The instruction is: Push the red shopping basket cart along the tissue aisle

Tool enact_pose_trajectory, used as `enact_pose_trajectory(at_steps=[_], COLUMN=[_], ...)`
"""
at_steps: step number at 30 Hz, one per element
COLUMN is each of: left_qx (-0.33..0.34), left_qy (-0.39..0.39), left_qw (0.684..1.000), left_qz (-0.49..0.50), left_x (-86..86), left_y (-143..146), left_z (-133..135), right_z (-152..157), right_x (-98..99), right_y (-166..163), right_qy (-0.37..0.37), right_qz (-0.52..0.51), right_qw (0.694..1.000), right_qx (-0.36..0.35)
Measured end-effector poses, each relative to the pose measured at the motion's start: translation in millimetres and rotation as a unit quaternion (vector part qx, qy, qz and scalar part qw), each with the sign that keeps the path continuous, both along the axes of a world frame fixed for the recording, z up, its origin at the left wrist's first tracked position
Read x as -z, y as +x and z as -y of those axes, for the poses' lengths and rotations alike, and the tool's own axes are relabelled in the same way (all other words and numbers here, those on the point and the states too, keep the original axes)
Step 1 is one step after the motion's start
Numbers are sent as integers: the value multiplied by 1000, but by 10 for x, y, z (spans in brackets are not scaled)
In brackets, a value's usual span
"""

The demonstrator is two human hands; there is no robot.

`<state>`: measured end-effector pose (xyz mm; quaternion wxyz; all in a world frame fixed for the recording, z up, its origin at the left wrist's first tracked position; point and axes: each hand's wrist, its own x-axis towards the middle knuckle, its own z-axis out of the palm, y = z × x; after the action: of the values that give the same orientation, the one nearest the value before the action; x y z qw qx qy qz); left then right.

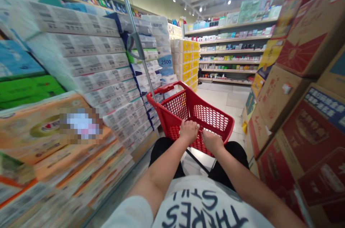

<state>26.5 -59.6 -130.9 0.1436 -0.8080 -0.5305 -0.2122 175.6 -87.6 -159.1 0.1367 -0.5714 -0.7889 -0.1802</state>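
A red plastic shopping basket (212,115) with perforated sides stands in front of me, between my knees. My left hand (189,131) is closed over its near rim, fingers curled inward. Close beside it, my right hand (212,142) also grips the near rim, its fingertips partly hidden. Few details of the basket's inside show past my hands, and I see no goods in it. A long metal pole (145,70) with a grey grip (136,46) rises at the basket's left corner, leaning left.
Tall stacks of wrapped tissue packs (94,48) line the left, with orange packs (54,127) nearer me. Cardboard cartons (304,131) are piled along the right. A pale tiled floor (218,93) runs between them toward stocked shelves (229,50) at the back.
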Motion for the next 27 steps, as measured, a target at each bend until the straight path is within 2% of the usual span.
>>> enact_pose_trajectory(at_steps=[5, 11, 17, 23, 27], left_qx=[61, -37, 30, -31, 11], left_qy=[-16, 7, 41, 17, 22], left_qw=[998, 999, 999, 999, 1000], left_qz=[-16, 20, -1, 15, -2], left_x=[8, -38, 68, 14, 67], left_y=[-29, -192, -48, -124, -24], left_z=[34, -56, 43, -10, 59], right_z=[-15, -29, -19, 14, 15], right_x=[4, 20, 23, 4, 12], right_y=[-21, -53, -42, -56, -46], right_qy=[-9, 9, 14, 18, 22], right_qz=[1, -11, -14, -20, -12], right_qw=[1000, 1000, 1000, 1000, 1000], right_qx=[-7, -6, -12, -4, -12])
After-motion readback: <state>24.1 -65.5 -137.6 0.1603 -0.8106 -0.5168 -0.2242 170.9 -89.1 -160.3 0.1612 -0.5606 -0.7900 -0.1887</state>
